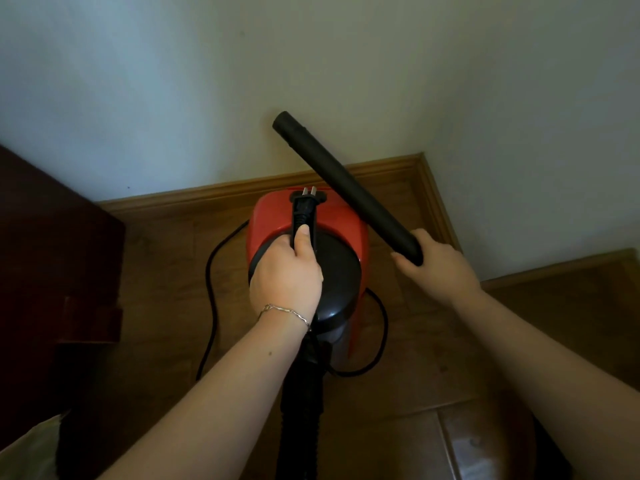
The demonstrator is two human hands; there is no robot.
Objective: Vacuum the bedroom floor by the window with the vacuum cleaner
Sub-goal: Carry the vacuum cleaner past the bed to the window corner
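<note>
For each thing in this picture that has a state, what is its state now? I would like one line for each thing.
Plug: unplugged, prongs bare, gripped by the left hand.
Tube: raised and tilted, no floor head on its far end, gripped by the right hand.
Vacuum: not plugged in.
Cord: loose, lying in loops.

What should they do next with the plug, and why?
Probably take the plug to a wall socket: the left hand grips it with its prongs bare, so the vacuum cleaner has no power yet. No socket shows here. The right hand holds the black tube.
</note>
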